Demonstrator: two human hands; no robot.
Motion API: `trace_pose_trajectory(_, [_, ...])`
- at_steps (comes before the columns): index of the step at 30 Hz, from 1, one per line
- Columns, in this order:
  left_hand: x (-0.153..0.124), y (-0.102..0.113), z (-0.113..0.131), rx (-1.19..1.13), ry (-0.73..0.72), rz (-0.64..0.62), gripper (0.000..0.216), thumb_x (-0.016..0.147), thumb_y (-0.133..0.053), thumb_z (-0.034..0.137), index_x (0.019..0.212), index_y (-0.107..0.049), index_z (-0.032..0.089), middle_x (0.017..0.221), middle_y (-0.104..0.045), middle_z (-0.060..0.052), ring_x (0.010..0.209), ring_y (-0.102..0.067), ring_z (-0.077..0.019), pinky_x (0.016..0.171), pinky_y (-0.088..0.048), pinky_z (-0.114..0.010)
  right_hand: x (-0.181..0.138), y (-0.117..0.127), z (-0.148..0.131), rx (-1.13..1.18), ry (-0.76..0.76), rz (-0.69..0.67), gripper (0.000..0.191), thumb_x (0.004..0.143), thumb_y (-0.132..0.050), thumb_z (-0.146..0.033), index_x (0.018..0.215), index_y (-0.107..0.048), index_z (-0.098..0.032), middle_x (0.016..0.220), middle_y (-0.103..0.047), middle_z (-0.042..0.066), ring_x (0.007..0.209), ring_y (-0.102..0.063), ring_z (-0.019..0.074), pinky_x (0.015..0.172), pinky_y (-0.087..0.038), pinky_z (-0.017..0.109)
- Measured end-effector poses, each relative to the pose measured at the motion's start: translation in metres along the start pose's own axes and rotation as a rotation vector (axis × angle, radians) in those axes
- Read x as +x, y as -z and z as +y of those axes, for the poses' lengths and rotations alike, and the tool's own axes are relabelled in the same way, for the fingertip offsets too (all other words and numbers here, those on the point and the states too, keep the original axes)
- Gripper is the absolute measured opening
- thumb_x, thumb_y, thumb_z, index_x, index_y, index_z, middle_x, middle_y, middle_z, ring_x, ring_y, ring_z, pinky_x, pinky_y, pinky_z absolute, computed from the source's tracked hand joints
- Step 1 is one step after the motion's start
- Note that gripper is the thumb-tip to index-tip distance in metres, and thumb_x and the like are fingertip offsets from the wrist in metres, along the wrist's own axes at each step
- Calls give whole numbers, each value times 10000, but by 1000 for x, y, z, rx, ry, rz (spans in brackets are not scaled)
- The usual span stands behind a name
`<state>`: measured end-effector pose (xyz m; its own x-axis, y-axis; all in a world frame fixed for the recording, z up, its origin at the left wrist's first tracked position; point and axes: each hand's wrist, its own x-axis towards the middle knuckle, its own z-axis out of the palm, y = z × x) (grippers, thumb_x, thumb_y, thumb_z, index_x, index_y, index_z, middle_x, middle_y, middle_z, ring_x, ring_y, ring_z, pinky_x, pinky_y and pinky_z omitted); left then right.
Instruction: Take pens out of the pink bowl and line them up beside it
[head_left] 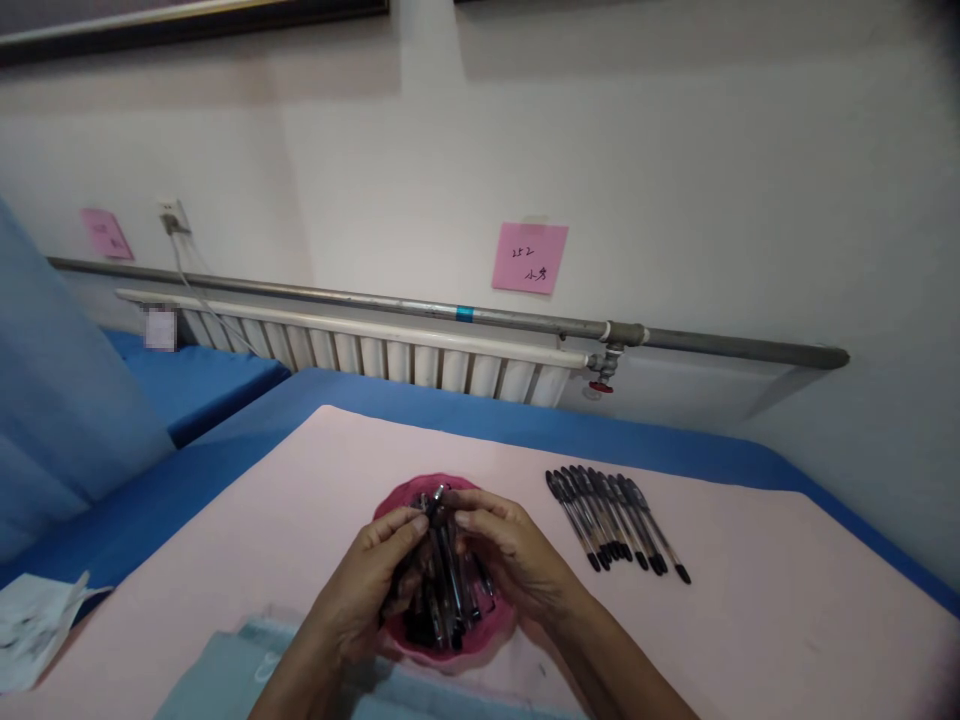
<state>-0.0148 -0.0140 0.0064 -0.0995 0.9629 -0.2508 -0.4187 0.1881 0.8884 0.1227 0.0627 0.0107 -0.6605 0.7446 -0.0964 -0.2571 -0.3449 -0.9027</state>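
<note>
Both my hands are over a dark pink bowl (397, 497) filled with several black pen parts (450, 600). My left hand (375, 580) and my right hand (510, 550) meet above the bowl, fingers pinched on one pen (435, 510) held upright between them. To the right of the bowl, several assembled black pens (615, 520) lie side by side in a row on the pink tablecloth (750, 600).
A blue table edge (675, 440) runs behind the pink cloth. A white radiator (375, 350) and a metal pipe (675, 335) run along the wall, with a pink note (529, 257) above. A light teal cloth (225, 670) lies in front; a white paper (37, 620) lies at the far left.
</note>
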Motion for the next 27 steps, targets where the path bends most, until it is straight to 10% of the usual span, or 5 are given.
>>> trace_pose_trajectory(20, [4, 3, 0, -2, -26, 147, 313, 683, -641, 456, 732, -508, 177, 413, -381, 99, 328, -258, -19, 329, -125, -146, -2, -6, -1, 74, -49, -39, 293, 652, -682, -160, 942, -700, -188, 904, -664, 31, 775, -554, 120, 694, -395, 230])
trace_pose_trajectory(27, [-5, -11, -2, -70, 84, 13, 301, 669, -673, 411, 758, -497, 185, 477, -413, 92, 333, -290, -14, 322, -115, -144, 0, -7, 1, 117, -19, 11, 202, 626, -734, -225, 817, -707, -165, 770, -662, 13, 694, -557, 114, 680, -404, 244])
